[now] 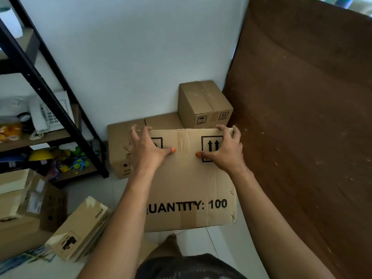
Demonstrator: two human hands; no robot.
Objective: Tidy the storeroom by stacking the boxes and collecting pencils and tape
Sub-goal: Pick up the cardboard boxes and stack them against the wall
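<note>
Both hands, left and right, are gripping the box, fingers curling over its far edge; stack lying just beyond, long axis crosswise.

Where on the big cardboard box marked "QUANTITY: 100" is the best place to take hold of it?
Probably along the far top edge, one hand near each corner, coming from the near side over the top. The box is wide and flat-faced, so a spread two-handed hold steadies it. That is how the left hand and right hand grip it, fingers curled over that edge, thumbs on the face.
</note>
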